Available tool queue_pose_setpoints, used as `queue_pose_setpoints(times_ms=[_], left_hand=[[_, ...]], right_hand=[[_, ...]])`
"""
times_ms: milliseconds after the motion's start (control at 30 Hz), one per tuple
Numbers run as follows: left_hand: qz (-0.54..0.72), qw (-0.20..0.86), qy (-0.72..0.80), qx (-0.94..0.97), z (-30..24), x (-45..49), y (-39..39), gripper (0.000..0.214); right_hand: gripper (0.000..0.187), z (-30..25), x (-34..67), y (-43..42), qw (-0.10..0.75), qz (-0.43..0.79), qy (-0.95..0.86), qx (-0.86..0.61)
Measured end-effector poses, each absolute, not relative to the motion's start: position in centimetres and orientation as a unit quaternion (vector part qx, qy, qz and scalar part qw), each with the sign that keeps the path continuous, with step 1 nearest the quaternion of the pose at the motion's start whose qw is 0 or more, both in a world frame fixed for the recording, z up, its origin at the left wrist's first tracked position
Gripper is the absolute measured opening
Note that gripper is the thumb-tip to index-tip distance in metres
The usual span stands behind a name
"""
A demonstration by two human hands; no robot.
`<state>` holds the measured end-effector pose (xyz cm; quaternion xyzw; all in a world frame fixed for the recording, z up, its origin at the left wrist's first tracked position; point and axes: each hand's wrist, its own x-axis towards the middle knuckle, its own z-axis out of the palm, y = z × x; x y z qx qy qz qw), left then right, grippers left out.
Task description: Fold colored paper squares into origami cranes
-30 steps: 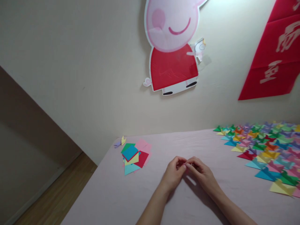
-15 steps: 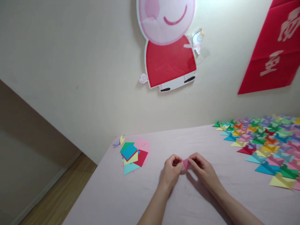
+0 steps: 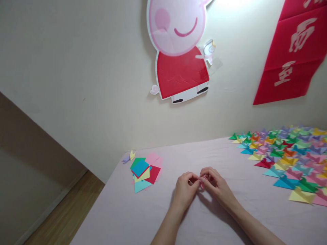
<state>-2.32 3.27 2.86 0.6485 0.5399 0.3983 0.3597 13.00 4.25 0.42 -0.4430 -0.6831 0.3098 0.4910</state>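
A small folded piece of pink paper (image 3: 202, 184) is pinched between my two hands, just above the cloth-covered table. My left hand (image 3: 187, 189) grips its left side with thumb and forefinger. From the right, my right hand (image 3: 216, 183) holds it with the thumb laid across the front. The fingers cover most of the paper, so its exact shape is hard to make out.
Left of my hands lies a loose pile of coloured paper sheets (image 3: 141, 169). Beyond it, near the table corner, are two small folded pieces, a yellow one (image 3: 132, 155) and a purple one (image 3: 126, 159). Rows of folded paper figures (image 3: 286, 182) fill the right side, by the wall.
My hands have drawn closer together, and the right fingers now cover more of the pink paper. The whole view has shifted slightly.
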Motion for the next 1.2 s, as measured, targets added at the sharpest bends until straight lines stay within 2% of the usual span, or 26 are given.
queue_pose_setpoints(times_ms=[233,333,400,500,633,800,967,1200], left_hand=[[0.412,0.395,0.538,0.621,3.0,-2.9,3.6,0.008],[0.417,0.411,0.539,0.606,2.4,-2.9,3.8,0.010],[0.406,0.385,0.558,0.612,2.2,-2.7,3.5,0.018],[0.339,0.260,0.590,0.685,2.4,-2.3,2.5,0.028],[0.258,0.135,0.574,0.766,2.7,-2.2,1.6,0.021],[0.241,0.137,0.527,0.804,1.9,-3.0,1.8,0.028],[0.210,0.136,0.508,0.824,2.2,-3.7,1.7,0.036],[0.217,0.137,0.507,0.823,2.8,-3.5,1.9,0.016]], right_hand=[[0.025,1.9,14.4,4.6,0.422,0.281,-0.734,-0.451],[0.020,1.9,15.4,4.9,0.398,0.266,-0.753,-0.452],[0.019,1.5,15.7,5.0,0.373,0.242,-0.768,-0.462],[0.019,0.9,15.4,4.6,0.330,0.186,-0.786,-0.488],[0.012,1.0,14.8,3.8,0.309,0.112,-0.813,-0.481],[0.025,1.3,15.0,3.4,0.285,0.122,-0.866,-0.393],[0.021,0.9,15.4,3.8,0.279,0.081,-0.884,-0.367],[0.012,0.2,15.4,4.0,0.283,0.075,-0.867,-0.404]])
